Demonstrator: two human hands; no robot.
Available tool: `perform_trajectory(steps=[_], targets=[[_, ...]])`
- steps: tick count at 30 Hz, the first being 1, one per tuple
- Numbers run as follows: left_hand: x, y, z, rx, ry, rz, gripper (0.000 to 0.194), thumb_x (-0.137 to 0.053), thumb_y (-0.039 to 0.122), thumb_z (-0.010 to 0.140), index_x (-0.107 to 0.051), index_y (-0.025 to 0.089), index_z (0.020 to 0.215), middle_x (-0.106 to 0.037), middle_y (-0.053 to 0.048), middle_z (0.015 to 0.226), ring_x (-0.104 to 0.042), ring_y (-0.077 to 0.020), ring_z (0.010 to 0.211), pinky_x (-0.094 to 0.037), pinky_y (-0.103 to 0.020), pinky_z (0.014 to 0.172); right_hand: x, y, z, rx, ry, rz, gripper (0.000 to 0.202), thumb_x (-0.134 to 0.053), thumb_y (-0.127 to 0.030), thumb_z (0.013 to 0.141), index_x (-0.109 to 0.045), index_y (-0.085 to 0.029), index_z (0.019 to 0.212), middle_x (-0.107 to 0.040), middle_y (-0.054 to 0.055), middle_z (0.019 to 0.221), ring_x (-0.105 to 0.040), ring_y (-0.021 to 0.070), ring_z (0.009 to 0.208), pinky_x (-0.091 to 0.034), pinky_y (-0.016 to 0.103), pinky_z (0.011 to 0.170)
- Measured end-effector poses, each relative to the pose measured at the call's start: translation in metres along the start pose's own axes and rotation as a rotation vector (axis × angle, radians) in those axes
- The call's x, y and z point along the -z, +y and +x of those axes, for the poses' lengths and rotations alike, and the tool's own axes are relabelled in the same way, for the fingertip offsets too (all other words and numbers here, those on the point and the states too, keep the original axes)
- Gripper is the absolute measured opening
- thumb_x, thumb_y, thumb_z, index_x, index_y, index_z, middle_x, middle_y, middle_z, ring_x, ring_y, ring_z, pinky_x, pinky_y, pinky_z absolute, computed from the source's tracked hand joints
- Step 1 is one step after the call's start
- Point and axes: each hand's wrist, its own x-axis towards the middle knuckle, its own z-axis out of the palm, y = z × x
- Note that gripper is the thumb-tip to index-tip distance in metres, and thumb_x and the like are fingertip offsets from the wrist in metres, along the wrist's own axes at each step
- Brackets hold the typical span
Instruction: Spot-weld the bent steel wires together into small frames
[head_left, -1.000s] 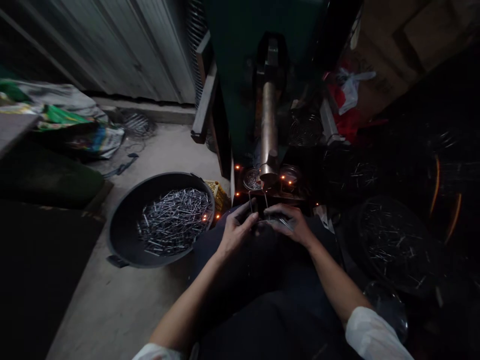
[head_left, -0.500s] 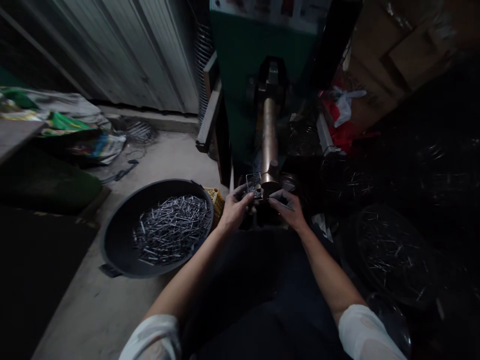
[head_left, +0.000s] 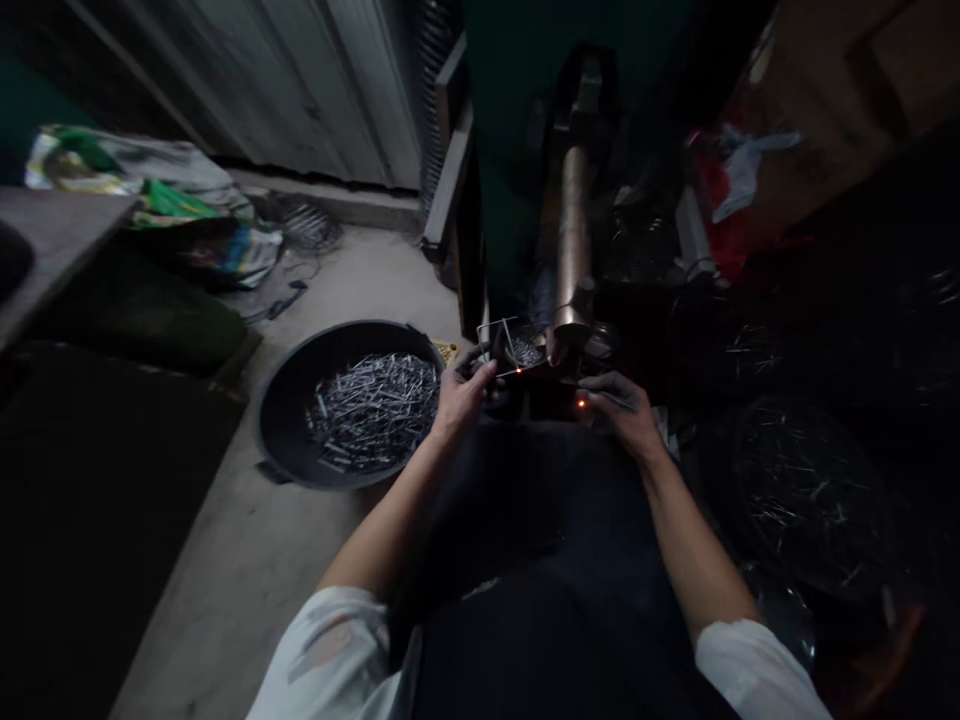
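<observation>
My left hand (head_left: 463,395) is closed on a bent wire frame (head_left: 512,340), which sticks out past the fingertips to the right. An orange glowing spot shows on the frame's lower wire. Thumb and fingers of my right hand (head_left: 624,405) are pinched together, with another orange glow at their tips; what they hold is too small to make out. Dark grey coverings show on the fingers of both hands. Between and just beyond the hands, the thick copper-coloured rod (head_left: 574,245) of a machine ends above a dark tip. A small dish of metal bits (head_left: 527,348) lies behind the frame.
Left of my left arm, a black basin (head_left: 281,440) holds many bent wire pieces (head_left: 379,410). A dark container of wire pieces (head_left: 810,480) stands at right. Beyond are a metal bar (head_left: 450,190), sacks (head_left: 217,225) and a red bag (head_left: 724,200).
My hands have moved apart, and the wire frame has come away leftward from the rod's end. Orange glowing spots now show on the frame and at my right fingertips. The view has shifted.
</observation>
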Motion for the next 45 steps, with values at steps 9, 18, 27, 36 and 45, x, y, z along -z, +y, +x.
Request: perform_trajectory(steps=[9,18,27,36,45], targets=[[0.087,-0.018,-0.085,-0.052,0.086,0.509,0.036,-0.075,0.047,0.082,-0.066,0.019,0.102,-0.072,-0.008,0.096,-0.067,-0.018,0.083,-0.054,-0.027,0.073,0.026,0.036,-0.042,-0.222,0.174,0.07,0.039,-0.084,-0.037,0.074,-0.06,-0.02,0.101,-0.075,0.001,0.072,-0.065,0.0117,0.052,-0.052,0.023,0.053],[0.016,-0.099,-0.176,-0.086,-1.128,1.647,0.021,-0.049,0.009,0.093,-0.069,0.014,0.09,-0.066,-0.017,0.102,-0.064,-0.0248,0.09,-0.048,-0.03,0.065,0.019,0.047,-0.037,-0.234,0.149,0.076,0.044,-0.084,-0.045,0.07,-0.053,-0.022,0.09,-0.07,-0.003,0.062,-0.054,0.0081,0.04,-0.038,0.018,0.041],[0.016,-0.034,-0.138,-0.096,-1.05,1.714,0.018,-0.047,0.018,0.095,-0.064,0.021,0.101,-0.063,-0.007,0.1,-0.064,-0.0181,0.082,-0.045,-0.024,0.062,0.026,0.038,-0.044,-0.243,0.155,0.095,0.041,-0.083,-0.048,0.072,-0.056,-0.019,0.079,-0.067,-0.004,0.058,-0.046,0.005,0.035,-0.029,0.016,0.036],[0.031,-0.025,-0.092,-0.101,-0.303,1.117,0.009,-0.06,0.028,0.084,-0.058,0.019,0.08,-0.059,-0.001,0.069,-0.057,-0.0166,0.065,-0.042,-0.026,0.062,-0.002,0.009,-0.065,-0.065,-0.009,0.045,0.024,-0.072,-0.043,0.088,-0.068,-0.019,0.093,-0.075,0.002,0.079,-0.072,0.0145,0.064,-0.057,0.027,0.066],[-0.008,-0.034,-0.104,0.331,-0.027,0.073,0.058,-0.086,0.04,0.068,-0.066,0.012,0.115,-0.075,-0.006,0.084,-0.071,-0.0175,0.069,-0.058,-0.029,0.069,-0.046,0.004,-0.077,0.383,-0.198,-0.371,0.042,-0.067,-0.025,0.094,-0.063,-0.026,0.136,-0.072,0.009,0.124,-0.069,0.0217,0.115,-0.055,0.035,0.102]])
